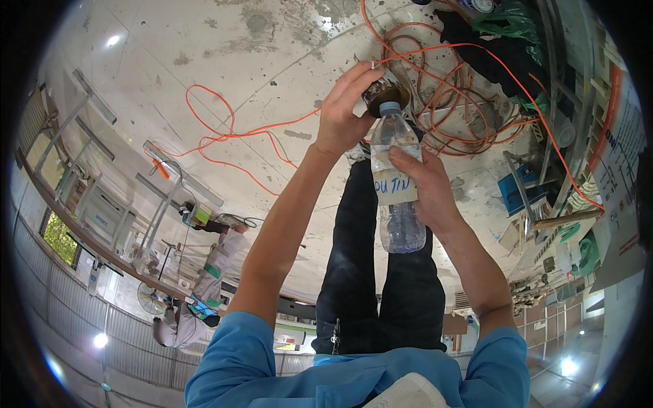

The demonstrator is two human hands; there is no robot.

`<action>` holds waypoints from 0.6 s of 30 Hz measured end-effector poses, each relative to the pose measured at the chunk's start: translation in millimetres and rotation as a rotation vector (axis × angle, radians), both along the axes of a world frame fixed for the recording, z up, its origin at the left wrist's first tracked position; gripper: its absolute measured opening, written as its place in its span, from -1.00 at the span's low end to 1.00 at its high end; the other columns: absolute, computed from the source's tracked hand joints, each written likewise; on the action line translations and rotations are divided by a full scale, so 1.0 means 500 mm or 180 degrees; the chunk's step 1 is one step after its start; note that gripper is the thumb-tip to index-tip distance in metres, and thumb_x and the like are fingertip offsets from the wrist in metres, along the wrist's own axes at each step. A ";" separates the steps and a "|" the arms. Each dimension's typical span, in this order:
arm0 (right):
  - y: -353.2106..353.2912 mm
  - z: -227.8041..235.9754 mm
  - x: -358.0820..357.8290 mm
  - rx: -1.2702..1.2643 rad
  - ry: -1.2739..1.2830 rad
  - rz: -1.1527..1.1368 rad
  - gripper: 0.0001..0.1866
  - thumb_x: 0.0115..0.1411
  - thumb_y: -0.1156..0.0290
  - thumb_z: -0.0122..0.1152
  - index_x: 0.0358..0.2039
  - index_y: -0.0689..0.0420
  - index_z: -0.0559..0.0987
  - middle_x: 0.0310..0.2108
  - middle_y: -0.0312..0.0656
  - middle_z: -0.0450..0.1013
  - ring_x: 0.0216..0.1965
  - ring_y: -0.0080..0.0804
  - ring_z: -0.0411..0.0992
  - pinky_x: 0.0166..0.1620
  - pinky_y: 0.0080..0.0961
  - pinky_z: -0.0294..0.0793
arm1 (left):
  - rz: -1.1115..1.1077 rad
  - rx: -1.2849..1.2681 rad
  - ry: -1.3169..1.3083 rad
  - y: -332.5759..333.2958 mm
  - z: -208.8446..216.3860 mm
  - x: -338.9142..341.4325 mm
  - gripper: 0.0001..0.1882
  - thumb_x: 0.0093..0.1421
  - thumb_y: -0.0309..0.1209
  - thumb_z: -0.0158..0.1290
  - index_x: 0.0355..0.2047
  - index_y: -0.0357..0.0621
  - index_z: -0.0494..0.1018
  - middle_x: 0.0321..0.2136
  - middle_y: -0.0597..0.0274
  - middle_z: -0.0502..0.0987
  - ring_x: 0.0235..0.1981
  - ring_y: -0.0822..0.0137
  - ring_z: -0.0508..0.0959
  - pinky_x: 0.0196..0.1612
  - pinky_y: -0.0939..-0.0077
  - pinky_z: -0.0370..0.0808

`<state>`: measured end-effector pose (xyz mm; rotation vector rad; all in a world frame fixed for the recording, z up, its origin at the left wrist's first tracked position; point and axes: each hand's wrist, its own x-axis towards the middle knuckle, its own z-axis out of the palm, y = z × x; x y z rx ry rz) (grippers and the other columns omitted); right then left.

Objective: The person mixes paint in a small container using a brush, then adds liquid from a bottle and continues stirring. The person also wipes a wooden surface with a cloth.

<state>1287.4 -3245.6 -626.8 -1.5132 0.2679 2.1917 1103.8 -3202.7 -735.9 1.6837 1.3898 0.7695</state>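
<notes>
Right hand [423, 182] is gripping a clear bottle [396, 183] around its taped middle. Left hand [347, 109] is pinching the cap [389, 106] area. Orange cable [442, 88] is lying on the floor [224, 61].

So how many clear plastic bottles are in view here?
1. The clear plastic bottle is in the right hand, just right of centre. The left hand reaches above its cap. Clutter at right may hide others.
</notes>
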 end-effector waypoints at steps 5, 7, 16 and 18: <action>-0.006 -0.004 0.007 0.0137 -0.0137 0.0215 -0.68 0.45 0.26 0.32 0.05 0.22 0.58 -0.25 -0.19 0.64 -0.34 -0.50 0.65 -0.30 -0.48 0.68 | 0.0076 0.0053 -0.0060 0.001 0.005 0.004 -0.23 -0.16 -0.74 0.41 0.14 -0.04 0.61 0.19 0.07 0.58 0.17 0.01 0.63 0.16 0.23 0.67; -0.010 -0.005 0.010 0.0159 -0.0226 0.0355 -0.67 0.44 0.26 0.33 0.05 0.22 0.58 -0.25 -0.20 0.64 -0.34 -0.51 0.65 -0.31 -0.49 0.68 | 0.0069 0.0049 -0.0054 0.002 0.006 0.003 -0.23 -0.17 -0.75 0.41 0.14 -0.04 0.61 0.19 0.07 0.58 0.17 0.02 0.63 0.16 0.24 0.67; -0.018 -0.006 0.019 0.0226 -0.0287 0.0442 -0.66 0.43 0.25 0.36 0.04 0.24 0.59 -0.26 -0.19 0.64 -0.34 -0.52 0.64 -0.30 -0.49 0.67 | -0.0042 -0.0038 -0.0070 -0.004 0.005 -0.004 -0.22 -0.16 -0.76 0.39 0.16 -0.03 0.60 0.21 0.09 0.57 0.20 0.02 0.61 0.19 0.23 0.65; -0.017 -0.006 0.020 0.0243 -0.0294 0.0481 -0.66 0.42 0.26 0.36 0.04 0.24 0.59 -0.26 -0.19 0.64 -0.34 -0.52 0.64 -0.30 -0.49 0.67 | -0.0073 -0.0023 -0.0044 -0.005 0.005 -0.005 -0.22 -0.16 -0.76 0.39 0.16 -0.03 0.60 0.21 0.09 0.57 0.20 0.02 0.61 0.19 0.23 0.65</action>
